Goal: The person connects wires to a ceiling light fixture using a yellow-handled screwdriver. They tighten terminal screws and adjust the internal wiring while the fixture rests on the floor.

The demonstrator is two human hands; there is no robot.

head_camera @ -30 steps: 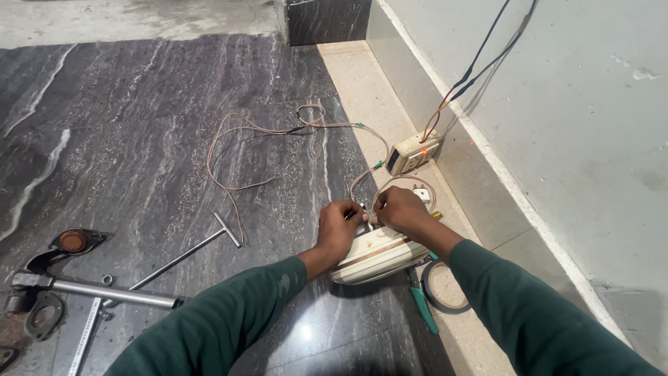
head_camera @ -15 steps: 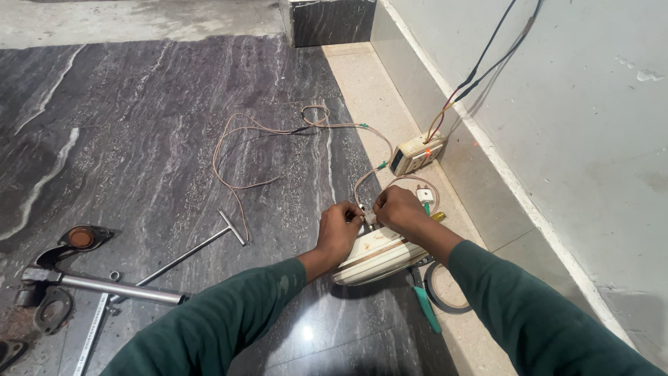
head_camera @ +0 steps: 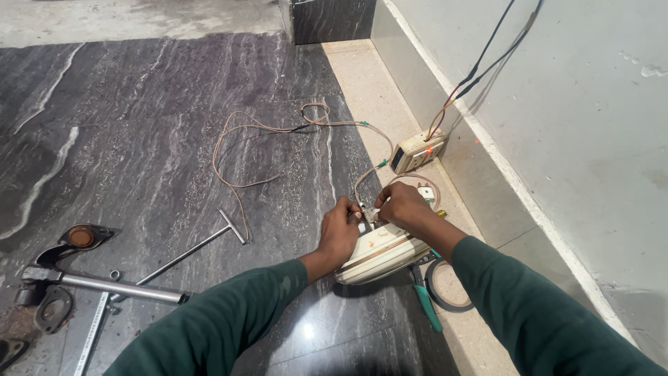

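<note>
A cream, rounded appliance (head_camera: 381, 254) lies on its side on the dark stone floor. My left hand (head_camera: 341, 233) rests on its upper left edge and grips it. My right hand (head_camera: 402, 207) is closed over a small part at its top, where a thin pinkish cord (head_camera: 240, 150) joins it. What the right fingers pinch is hidden between the two hands. The cord loops away across the floor to the left and back.
A beige socket box (head_camera: 416, 151) with red and black wires sits by the wall. Green-handled pliers (head_camera: 423, 301) and a black tape ring (head_camera: 445, 289) lie beside the appliance. A T-handle wrench (head_camera: 198, 247), a metal pipe (head_camera: 111, 287) and brackets lie at left.
The view has shifted slightly. Both hands stay on the appliance, with only small finger movement at its top.
</note>
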